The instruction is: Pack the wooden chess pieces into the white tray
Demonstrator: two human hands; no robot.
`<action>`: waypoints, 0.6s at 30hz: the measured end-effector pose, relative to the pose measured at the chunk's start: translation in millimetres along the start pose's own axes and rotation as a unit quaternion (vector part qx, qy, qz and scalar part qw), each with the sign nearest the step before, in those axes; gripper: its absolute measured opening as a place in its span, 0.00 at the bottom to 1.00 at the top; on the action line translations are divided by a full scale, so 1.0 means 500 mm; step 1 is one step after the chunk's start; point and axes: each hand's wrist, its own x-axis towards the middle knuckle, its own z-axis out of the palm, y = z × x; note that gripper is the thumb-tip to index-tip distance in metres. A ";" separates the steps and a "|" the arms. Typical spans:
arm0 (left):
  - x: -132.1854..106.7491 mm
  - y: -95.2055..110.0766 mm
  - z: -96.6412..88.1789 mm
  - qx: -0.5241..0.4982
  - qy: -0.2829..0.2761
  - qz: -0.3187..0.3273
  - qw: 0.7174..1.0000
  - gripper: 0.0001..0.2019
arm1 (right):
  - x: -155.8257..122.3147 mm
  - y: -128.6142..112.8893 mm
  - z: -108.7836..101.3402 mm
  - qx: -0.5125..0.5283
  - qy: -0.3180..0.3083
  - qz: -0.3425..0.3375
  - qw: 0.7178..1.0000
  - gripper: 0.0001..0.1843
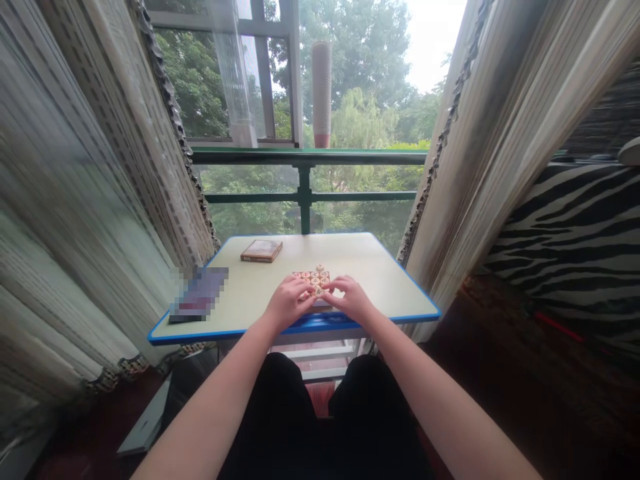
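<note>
Round, light-coloured xiangqi pieces [314,275] with red and dark characters lie in rows in a small box [321,309] at the table's near edge. My left hand [290,297] reaches in from the left, its thumb and fingers curled together at the near pieces. From the right comes my right hand [350,298], thumb and index finger bent towards the same spot. Between the fingertips of both hands is one xiangqi piece [319,291]. A single loose piece [320,267] sits just beyond the box. My fingers hide part of the box and some pieces.
The pale table [350,257] has a blue rim. A flat wooden box [261,251] lies at the back left, and a blurred dark item [200,295] at the left edge. Curtains [445,200] hang on both sides; a green railing [305,197] stands behind.
</note>
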 end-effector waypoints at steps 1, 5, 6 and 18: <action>-0.001 -0.001 0.000 0.002 0.002 0.002 1.000 0.05 | 0.000 0.001 0.001 -0.005 -0.001 -0.003 1.000 0.07; -0.004 -0.003 -0.003 0.003 0.002 0.010 1.000 0.05 | -0.002 0.001 0.004 -0.027 -0.009 -0.023 0.999 0.07; -0.005 -0.003 -0.004 0.004 0.001 0.011 1.000 0.05 | -0.002 0.000 0.005 -0.034 -0.012 -0.028 0.999 0.06; -0.007 -0.005 -0.004 0.023 0.006 0.000 1.000 0.09 | 0.001 0.008 0.014 -0.065 -0.024 -0.031 0.997 0.07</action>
